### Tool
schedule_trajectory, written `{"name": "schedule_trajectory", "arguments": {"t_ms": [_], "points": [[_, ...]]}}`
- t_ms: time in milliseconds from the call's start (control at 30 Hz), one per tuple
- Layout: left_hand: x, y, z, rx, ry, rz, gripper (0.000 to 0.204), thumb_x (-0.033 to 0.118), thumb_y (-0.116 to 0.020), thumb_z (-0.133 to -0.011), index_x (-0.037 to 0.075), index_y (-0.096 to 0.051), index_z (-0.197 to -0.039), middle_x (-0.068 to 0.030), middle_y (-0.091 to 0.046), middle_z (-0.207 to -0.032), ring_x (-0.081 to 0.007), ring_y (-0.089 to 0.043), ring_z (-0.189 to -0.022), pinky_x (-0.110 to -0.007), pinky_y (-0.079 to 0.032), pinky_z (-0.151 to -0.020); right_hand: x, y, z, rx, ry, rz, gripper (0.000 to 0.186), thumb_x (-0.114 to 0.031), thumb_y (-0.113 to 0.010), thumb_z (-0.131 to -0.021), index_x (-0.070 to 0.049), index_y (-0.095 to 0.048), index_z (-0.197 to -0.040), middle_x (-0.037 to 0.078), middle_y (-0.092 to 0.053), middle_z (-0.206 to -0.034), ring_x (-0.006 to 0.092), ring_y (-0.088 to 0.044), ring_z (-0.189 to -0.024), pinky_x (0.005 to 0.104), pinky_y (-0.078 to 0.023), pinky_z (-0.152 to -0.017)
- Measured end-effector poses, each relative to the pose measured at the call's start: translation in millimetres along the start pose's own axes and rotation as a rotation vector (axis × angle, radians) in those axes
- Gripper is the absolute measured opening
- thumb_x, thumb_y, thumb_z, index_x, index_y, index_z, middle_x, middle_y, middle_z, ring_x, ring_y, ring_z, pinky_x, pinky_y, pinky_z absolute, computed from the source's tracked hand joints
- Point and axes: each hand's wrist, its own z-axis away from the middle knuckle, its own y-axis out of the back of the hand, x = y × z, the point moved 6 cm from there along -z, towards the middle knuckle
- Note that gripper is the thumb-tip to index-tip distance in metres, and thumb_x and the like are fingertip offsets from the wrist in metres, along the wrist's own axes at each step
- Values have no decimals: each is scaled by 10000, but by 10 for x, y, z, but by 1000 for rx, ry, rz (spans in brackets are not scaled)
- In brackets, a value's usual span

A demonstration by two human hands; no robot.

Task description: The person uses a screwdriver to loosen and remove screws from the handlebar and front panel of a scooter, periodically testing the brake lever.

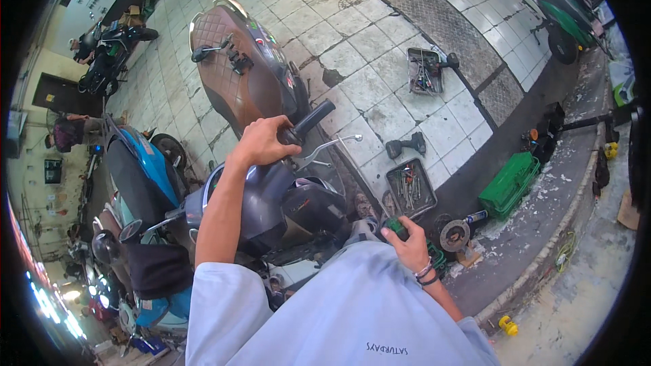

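My left hand (264,139) is closed over the scooter's handlebar (293,134), just below the black rubber grip (319,112); its thumb is near the silver brake lever (336,141). Below it is the dark grey front cover (268,196). In my right hand (407,247) is a screwdriver with a green handle (395,228), its metal shaft pointing up and left. On the scooter's brown quilted seat (237,95) lie a loose mirror (202,52) and black parts (239,59).
Tool trays (411,190) (424,71), a drill (405,146), a green toolbox (508,186) and a disc part (451,236) lie to the right, beside a raised curb (569,230). A blue scooter (146,163) stands left. Two people (64,132) (88,44) are among parked motorbikes farther left.
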Motion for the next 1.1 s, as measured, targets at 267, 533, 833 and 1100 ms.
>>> {"name": "schedule_trajectory", "arguments": {"t_ms": [267,533,833,1100], "points": [[-245,-112,-182,-32,-15,63,667,412,-909,-726,3,-730,-1222,-190,-781,-1069,-321,-744,-1074,-422,-555,-977,-63,103,-15,1,1,42,329,-265,-842,-951,27,-722,-1047,54,-702,-827,101,-592,-784,311,-519,-728],[-288,-300,-186,-215,76,294,785,400,-918,-756,-57,-692,-1352,-215,-779,-1166,-284,-737,-1113,-400,-547,-994,-90,136,-18,-24,-9,16,327,-254,-852,-945,26,-733,-1065,83,-742,-875,104,-633,-814,315,-540,-757],[-217,-245,-208,-151,58,97,644,346,-906,-781,-64,-709,-1236,-206,-781,-1073,-276,-749,-1036,-394,-557,-936,-59,152,-33,-20,36,39,378,-302,-874,-929,25,-739,-1061,97,-730,-877,125,-636,-822,323,-538,-770],[-122,-217,-98,-147,115,-45,832,509,-828,-803,-10,-628,-1423,-257,-719,-1341,-416,-668,-1280,-480,-511,-1110,-74,88,-83,-52,48,72,364,-302,-872,-927,17,-732,-1033,94,-691,-818,144,-617,-786,341,-519,-738]]}}
